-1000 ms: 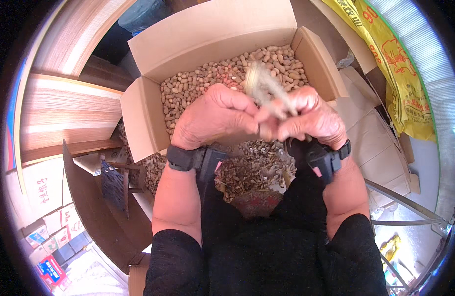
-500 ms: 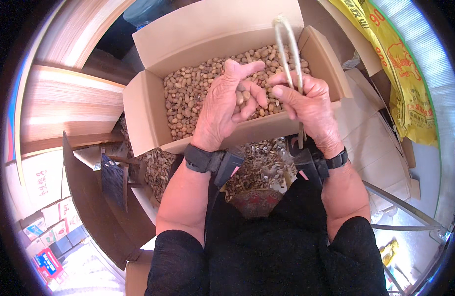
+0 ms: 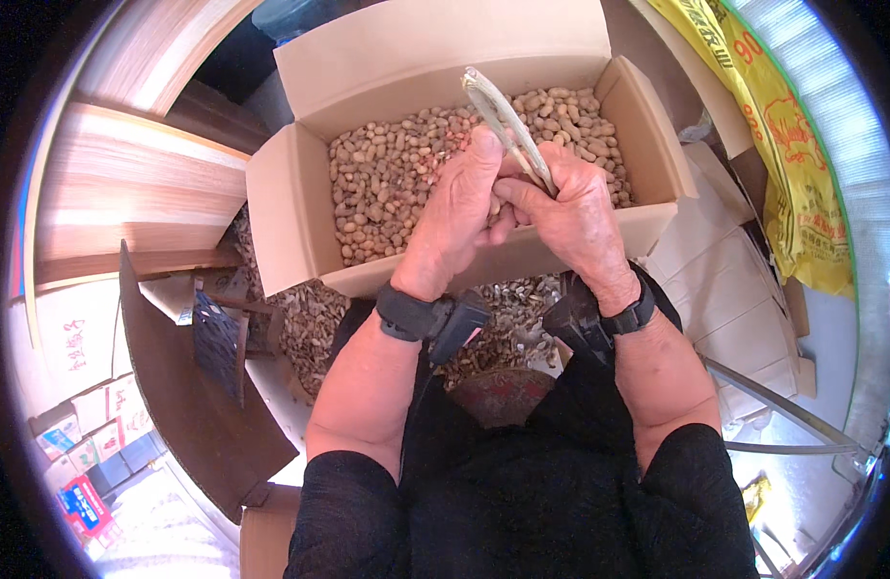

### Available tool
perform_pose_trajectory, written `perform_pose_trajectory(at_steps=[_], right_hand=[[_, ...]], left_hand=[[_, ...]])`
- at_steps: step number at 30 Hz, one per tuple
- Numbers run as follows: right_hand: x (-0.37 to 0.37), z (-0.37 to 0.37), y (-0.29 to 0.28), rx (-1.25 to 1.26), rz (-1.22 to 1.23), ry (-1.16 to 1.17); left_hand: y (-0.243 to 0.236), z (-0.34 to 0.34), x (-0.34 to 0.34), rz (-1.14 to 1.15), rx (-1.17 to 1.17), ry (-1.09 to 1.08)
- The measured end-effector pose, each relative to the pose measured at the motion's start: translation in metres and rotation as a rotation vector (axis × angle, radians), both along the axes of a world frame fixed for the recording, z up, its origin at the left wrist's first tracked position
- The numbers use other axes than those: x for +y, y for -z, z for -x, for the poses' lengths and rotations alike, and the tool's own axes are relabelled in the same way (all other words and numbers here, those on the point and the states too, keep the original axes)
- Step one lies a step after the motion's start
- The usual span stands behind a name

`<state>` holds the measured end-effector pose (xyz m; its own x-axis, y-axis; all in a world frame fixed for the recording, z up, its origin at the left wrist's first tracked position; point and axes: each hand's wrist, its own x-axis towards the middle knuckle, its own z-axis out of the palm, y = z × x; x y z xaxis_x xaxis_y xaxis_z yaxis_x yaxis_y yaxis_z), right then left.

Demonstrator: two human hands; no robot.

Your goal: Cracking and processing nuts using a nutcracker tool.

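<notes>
Unshelled peanuts (image 3: pixel 372 183) fill a cardboard box (image 3: pixel 288 212) in front of me. Over its near side my two hands meet. My right hand (image 3: pixel 585 207) is closed round pale tongs (image 3: pixel 510 121), which look like a strip bent double; the bend points up and to the left. My left hand (image 3: pixel 452 207) has its fingers curled in against the right, with peanuts partly visible at the fingers. The lower ends of the tongs are hidden between the hands.
Broken shells (image 3: pixel 507 318) lie below the box, between my knees, and more shells (image 3: pixel 310 328) at the left. A brown cardboard sheet (image 3: pixel 189 405) stands at the left. Yellow sacks (image 3: pixel 787 145) hang at the right, above a metal frame (image 3: pixel 782 396).
My hands have come together. The tongs have tilted left and down, with their arms closer together. My left fingers have curled in, hiding most of the peanuts they held.
</notes>
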<state>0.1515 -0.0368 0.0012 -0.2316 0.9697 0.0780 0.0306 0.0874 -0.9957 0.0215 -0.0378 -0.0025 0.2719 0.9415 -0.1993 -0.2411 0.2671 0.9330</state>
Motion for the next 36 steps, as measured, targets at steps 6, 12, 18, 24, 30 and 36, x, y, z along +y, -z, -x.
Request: perform_pose_trajectory(at_steps=[6,12,18,24,30,36], right_hand=[[0.005,-0.005,0.003,0.212,0.219,0.043],[0.006,-0.011,-0.002,0.231,0.272,0.157],[0.006,-0.015,-0.002,0.193,0.254,0.164],[0.005,-0.013,-0.004,0.144,0.109,0.176],[0.002,-0.012,-0.001,0.074,0.121,0.236],[-0.001,-0.012,-0.006,0.102,0.138,0.218]], left_hand=[[-0.003,0.004,0.001,0.036,-0.065,-0.004],[0.009,0.001,0.000,-0.078,0.010,-0.264],[0.006,-0.006,-0.001,-0.044,-0.048,-0.317],[0.004,-0.010,-0.004,-0.156,0.123,-0.345],[0.008,-0.015,-0.004,-0.444,0.421,-0.431],[0.005,-0.014,-0.005,-0.630,0.560,-0.399]])
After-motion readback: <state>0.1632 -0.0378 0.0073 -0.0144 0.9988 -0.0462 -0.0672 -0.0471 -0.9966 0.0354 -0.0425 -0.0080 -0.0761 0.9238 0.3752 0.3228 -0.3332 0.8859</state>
